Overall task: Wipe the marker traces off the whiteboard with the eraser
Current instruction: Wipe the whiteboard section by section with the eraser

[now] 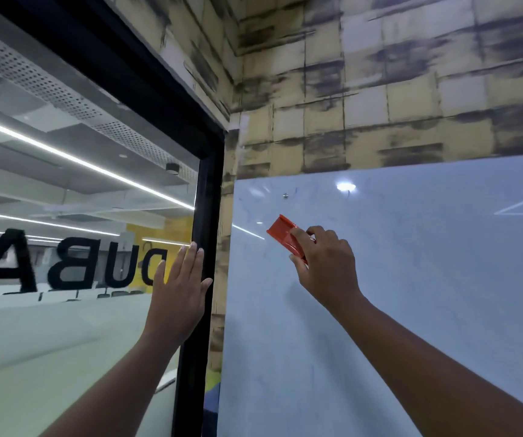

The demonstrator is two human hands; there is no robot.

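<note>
Orange plastic eraser (pixel 286 237) lies tilted against the faintly blue-smudged whiteboard (pixel 411 279).

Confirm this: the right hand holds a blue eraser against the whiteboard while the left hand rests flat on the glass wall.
Not quite: the eraser is orange-red, not blue, as the head view shows. The right hand does hold it against the whiteboard, and the left hand rests flat on the glass wall.

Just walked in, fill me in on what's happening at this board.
A person is cleaning the whiteboard. Their right hand grips a red eraser pressed to the board's upper left area. The left hand lies flat, fingers straight, on the glass panel beside the black frame. Faint blue marker traces remain near the top left corner.
</note>
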